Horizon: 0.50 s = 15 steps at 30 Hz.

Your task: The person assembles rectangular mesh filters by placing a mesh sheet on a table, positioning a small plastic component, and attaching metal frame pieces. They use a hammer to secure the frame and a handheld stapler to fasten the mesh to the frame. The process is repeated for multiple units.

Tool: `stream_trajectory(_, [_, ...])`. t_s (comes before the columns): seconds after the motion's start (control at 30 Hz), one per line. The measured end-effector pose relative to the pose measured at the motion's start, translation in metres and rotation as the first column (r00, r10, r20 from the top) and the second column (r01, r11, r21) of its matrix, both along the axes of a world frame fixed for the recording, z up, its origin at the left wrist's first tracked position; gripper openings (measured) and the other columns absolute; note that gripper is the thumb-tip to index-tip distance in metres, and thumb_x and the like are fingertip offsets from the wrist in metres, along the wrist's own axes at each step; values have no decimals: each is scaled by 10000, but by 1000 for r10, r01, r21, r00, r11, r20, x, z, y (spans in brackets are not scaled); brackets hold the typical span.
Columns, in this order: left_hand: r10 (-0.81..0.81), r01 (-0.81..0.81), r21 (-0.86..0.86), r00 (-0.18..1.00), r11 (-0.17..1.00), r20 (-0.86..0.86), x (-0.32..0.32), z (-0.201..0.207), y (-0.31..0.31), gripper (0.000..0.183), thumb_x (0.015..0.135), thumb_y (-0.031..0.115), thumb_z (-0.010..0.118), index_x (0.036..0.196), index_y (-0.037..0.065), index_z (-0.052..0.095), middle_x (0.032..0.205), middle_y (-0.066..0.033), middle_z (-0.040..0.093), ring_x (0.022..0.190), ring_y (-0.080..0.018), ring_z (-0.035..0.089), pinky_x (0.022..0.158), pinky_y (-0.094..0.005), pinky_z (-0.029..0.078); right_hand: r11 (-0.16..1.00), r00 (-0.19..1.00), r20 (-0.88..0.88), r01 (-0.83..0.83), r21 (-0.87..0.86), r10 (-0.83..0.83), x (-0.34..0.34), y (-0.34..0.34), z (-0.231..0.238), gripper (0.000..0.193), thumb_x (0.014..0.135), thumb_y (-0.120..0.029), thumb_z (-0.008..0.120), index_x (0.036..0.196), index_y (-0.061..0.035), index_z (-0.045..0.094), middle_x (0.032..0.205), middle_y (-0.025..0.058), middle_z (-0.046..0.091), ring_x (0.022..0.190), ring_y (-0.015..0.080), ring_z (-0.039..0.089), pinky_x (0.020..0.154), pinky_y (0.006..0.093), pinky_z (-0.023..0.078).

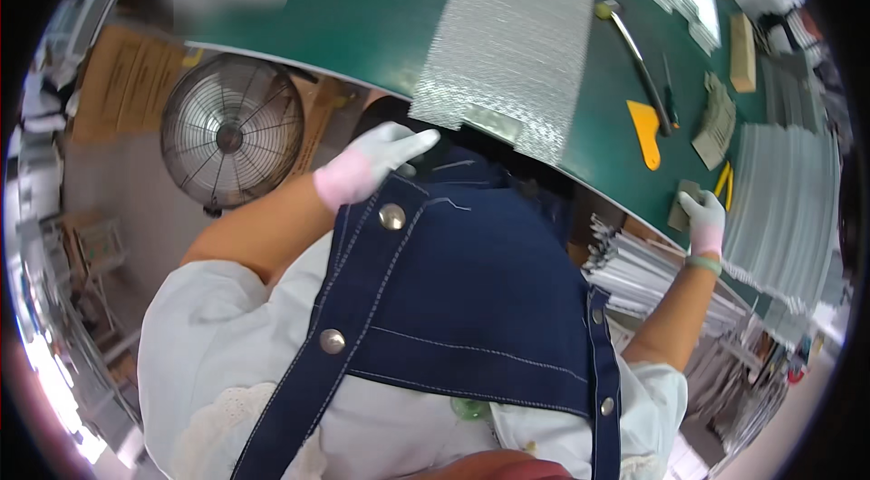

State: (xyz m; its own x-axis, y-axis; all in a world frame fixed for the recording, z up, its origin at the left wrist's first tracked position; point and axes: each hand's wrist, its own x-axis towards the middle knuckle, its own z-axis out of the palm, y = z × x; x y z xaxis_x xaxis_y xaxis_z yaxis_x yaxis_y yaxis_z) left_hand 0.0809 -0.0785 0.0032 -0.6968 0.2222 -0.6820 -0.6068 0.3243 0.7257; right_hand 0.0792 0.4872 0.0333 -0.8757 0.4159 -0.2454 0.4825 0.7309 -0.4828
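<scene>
A silvery, finely ridged metal sheet [517,36] lies on the green table, its near edge at the table's front, with a notch there and a small pale plate [492,124] beside the notch. My left hand [376,158], in a white and pink glove, is just off the sheet's near left corner. Its index finger stretches to the right, and nothing shows in it. At the table's right front, my right hand [704,219], gloved alike, has its fingers closed on a small grey-brown pad [681,205]. The fingers partly cover this pad.
Right of the sheet lie a hammer [639,58], a screwdriver [671,95], a yellow scraper [644,133], a worn grey-green piece [715,122] and yellow-handled pliers [725,183]. Stacked ridged sheets [788,208] stand at far right. A floor fan [231,131] stands left of the table.
</scene>
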Motion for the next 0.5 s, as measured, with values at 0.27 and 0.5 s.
stream_trajectory(0.27, [315,-322,484,944,814,98,-11,-52,28,418,956,384,634,1169,24,628,1038,-89,652,821,-101,546,695,-235,455,-24,972,175,181,-983,158,53,-266,-34,414,954,-160,630,1304,-4,472,1142,144,616,904,195,641,729,301,562])
stream_trajectory(0.5, [320,-289,514,947,807,30,-2,-55,25,281,958,298,636,1098,56,670,1011,-39,670,848,-90,562,772,-252,445,-299,983,177,183,-936,47,44,-321,-91,336,964,-98,605,1270,-23,490,1112,120,604,903,189,602,768,339,550])
